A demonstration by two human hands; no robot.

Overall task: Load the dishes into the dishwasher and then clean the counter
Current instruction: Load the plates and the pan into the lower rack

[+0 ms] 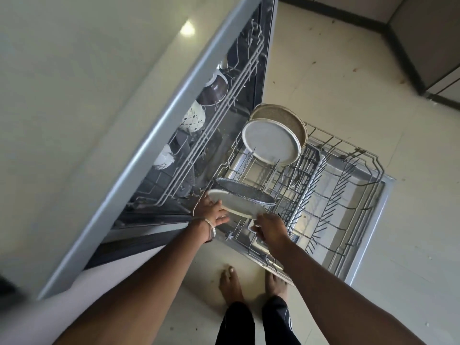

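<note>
Below the pale counter (74, 100), which fills the frame from nine to twelve o'clock with a bright spot of reflected light on it, the dishwasher (159, 135) stands open; its upper rack (224, 100) holds a dark bowl (215, 92), a patterned white bowl (193, 118) and a white cup (164, 158); its lower rack (336, 195) is pulled out over the open door (373, 220) toward three o'clock. At the rack's far end two plates stand on edge, a grey-white plate (271, 143) in front of a speckled tan plate (281, 118); some cutlery (295, 180) sits upright near the rack's middle. Near the centre, the left hand (211, 210) holds the left rim of a pale plate (236, 202), fingers spread along its edge, a bangle (210, 226) on the wrist; the right hand (270, 229) curls round the plate's near rim; a speckled grey plate (245, 191) stands just behind it, touching or nearly so. Cream floor tiles (348, 83) with small specks run from one to five o'clock, edged by a dark skirting (361, 18) at one o'clock; bare feet (231, 285) stand at six o'clock.
</note>
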